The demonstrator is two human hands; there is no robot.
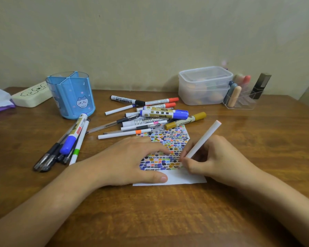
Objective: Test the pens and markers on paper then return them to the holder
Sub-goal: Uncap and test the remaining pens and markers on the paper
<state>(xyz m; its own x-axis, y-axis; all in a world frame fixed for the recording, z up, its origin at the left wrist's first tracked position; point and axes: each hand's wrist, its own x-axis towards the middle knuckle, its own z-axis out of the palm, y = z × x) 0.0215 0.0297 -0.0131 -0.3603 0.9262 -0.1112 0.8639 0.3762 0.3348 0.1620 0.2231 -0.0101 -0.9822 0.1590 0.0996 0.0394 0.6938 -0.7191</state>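
Brown wooden bench (239, 122) carries the swatch-covered white paper sheet (169, 145); the right hand (209, 161) grips a slim white marker (203, 139), its axis slanting up-right, while the flat, ungripping left hand (132, 161) pins the sheet. Blue divided holder (71, 95) stands far left, nearer the left hand.

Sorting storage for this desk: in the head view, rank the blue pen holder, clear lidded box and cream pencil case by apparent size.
1. clear lidded box
2. blue pen holder, a close second
3. cream pencil case, partly hidden behind the holder, so its rank is unsure.
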